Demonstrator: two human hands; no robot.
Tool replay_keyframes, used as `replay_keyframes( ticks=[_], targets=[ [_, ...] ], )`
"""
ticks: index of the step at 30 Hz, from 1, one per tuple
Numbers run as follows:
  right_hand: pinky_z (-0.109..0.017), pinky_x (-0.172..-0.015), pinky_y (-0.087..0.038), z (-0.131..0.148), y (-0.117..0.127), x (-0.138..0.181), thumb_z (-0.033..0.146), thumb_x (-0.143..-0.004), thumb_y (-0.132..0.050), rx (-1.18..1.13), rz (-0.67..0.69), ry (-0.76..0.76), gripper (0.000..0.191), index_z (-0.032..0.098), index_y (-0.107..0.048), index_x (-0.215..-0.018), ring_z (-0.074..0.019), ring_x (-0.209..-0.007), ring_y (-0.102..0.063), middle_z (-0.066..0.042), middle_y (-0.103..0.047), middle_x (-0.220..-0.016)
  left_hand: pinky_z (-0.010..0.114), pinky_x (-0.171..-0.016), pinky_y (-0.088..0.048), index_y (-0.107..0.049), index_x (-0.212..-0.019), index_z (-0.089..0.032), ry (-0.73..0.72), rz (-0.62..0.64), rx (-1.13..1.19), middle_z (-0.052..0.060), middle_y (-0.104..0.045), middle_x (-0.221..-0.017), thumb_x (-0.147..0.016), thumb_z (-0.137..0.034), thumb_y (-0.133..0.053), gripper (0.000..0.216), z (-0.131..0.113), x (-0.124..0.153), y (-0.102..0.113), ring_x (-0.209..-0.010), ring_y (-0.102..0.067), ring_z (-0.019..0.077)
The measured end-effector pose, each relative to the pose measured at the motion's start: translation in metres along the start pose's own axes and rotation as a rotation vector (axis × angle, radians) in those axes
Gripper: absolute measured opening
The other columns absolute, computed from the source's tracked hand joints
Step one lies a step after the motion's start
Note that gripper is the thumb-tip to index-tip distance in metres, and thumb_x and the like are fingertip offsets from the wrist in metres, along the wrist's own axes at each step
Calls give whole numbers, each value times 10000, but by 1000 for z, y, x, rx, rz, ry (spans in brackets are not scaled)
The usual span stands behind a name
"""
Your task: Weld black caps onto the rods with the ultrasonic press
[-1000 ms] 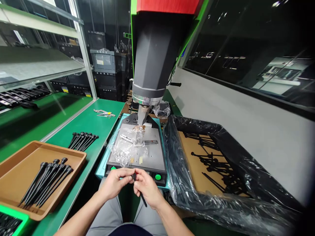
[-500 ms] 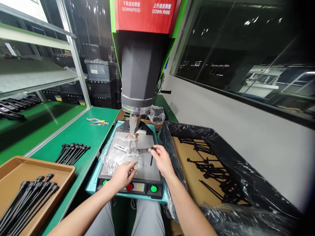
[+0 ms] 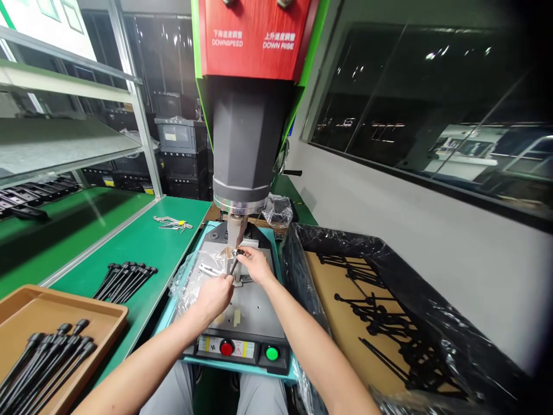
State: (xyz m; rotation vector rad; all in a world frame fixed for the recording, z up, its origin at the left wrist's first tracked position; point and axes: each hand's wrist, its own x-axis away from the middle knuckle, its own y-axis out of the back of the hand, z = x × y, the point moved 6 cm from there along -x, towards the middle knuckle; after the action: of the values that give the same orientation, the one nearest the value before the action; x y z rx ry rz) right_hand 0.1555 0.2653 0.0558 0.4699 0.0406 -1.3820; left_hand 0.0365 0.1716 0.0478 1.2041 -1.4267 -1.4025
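Note:
A short black rod with a round knob (image 3: pixel 234 266) slants across the metal fixture, below the tip of the press head (image 3: pixel 235 229). My right hand (image 3: pixel 258 266) pinches its knob end from the right. At the lower end, the fingers of my left hand (image 3: pixel 215 297) are closed on the rod. My hands partly cover the fixture (image 3: pixel 237 278), so how the rod sits against it cannot be made out. Clear plastic film (image 3: pixel 190 288) lies over the left side of the metal base plate (image 3: pixel 254 314).
Black knobbed rods (image 3: pixel 125 281) lie on the green bench, and more fill a brown tray (image 3: pixel 113 311) at left. Hex keys (image 3: pixel 173 223) lie farther back. At right stands a plastic-lined box (image 3: pixel 332 334) of black rods. Green (image 3: pixel 272 353) and red (image 3: pixel 227 347) buttons front the machine.
My right hand has carried the black rod leftward and up to the fixture. My left hand, fingers apart before, has closed on the rod's lower end. The view has tilted up slightly.

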Motion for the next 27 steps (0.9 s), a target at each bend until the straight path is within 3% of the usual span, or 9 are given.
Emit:
replay_keyframes(
  ticks=[8, 13, 16, 21, 27],
  targets=[
    [-370, -931, -407, -20, -18, -24, 237, -631, -676, -44, -5, -41, 235, 196, -694, -861, -235, -1003, -542, -66, -600, -1100, 369, -658, -475, -617, -959, -148, 22, 4, 4, 141, -665, -907, -861, -131, -354, 281, 14, 5, 3, -799, -666, 288],
    [-350, -784, -467, -27, -24, -30, 342, -657, -695, -137, 169, -122, 299, 186, -669, -910, -211, -797, -597, -31, -656, -826, 355, -649, -472, -621, -933, -159, 14, -12, 35, 127, -671, -896, -859, -158, -365, 267, 16, 5, 3, -791, -668, 276],
    [-325, -785, -458, -23, -22, -32, 392, -664, -710, -173, 250, -110, 298, 199, -672, -888, -194, -792, -595, -12, -658, -819, 349, -646, -470, -618, -916, -169, 13, -22, 71, 116, -676, -901, -872, -206, -384, 241, 18, 5, 3, -793, -670, 271],
    [-329, -819, -414, -20, -18, -37, 404, -695, -685, -173, 237, -85, 240, 172, -678, -750, -199, -826, -564, -18, -627, -849, 341, -652, -465, -626, -914, -172, 33, -19, 102, 111, -676, -889, -880, -240, -400, 239, 22, 6, 3, -790, -669, 263],
    [-310, -771, -415, -25, -27, -36, 363, -649, -722, -245, 221, -121, 253, 171, -671, -807, -185, -773, -556, 1, -633, -775, 343, -663, -458, -626, -939, -172, 38, -8, 117, 115, -671, -905, -884, -236, -398, 242, 19, 6, 4, -791, -660, 267]
  ],
)
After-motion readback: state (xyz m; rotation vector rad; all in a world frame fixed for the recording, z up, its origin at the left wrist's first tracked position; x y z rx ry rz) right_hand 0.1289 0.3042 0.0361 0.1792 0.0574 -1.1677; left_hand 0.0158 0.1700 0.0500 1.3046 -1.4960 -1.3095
